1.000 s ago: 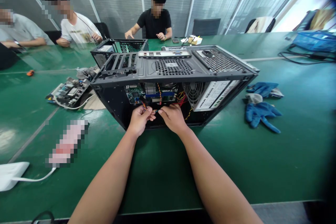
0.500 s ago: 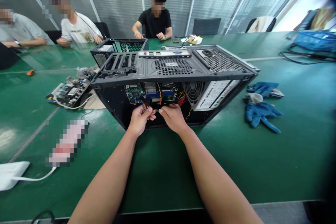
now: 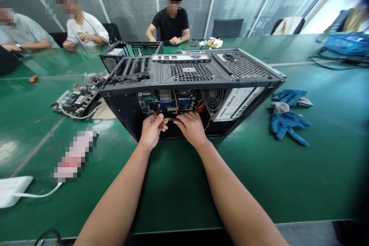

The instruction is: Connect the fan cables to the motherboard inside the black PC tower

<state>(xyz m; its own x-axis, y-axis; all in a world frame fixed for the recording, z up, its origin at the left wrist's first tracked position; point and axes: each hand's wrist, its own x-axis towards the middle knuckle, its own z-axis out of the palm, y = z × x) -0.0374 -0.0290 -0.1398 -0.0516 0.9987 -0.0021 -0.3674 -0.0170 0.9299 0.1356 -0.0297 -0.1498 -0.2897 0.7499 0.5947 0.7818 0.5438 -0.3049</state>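
A dark computer case (image 3: 161, 75) stands on the table with its open side facing me. Inside it are a motherboard (image 3: 165, 102) and a power supply (image 3: 235, 103) with a fan grille and a white label. At the opening, a bundle of coloured cables (image 3: 170, 119) runs between my two hands. My left hand (image 3: 151, 130) pinches the bundle near a black connector (image 3: 153, 107). My right hand (image 3: 191, 127) closes on the same bundle farther right, its fingertips partly hidden. Red and yellow wires (image 3: 199, 105) show behind my right hand.
Blue gloves (image 3: 288, 123) lie to the right. A loose circuit board (image 3: 76, 100), a blurred phone-like object (image 3: 75, 155) and a white charger (image 3: 14, 191) lie left. A second case (image 3: 134, 50) stands behind; people sit across the green table (image 3: 317, 177).
My hands have moved slightly apart, so more of the cable bundle shows between them. The right hand's fingers have shifted a little. The case stays in place.
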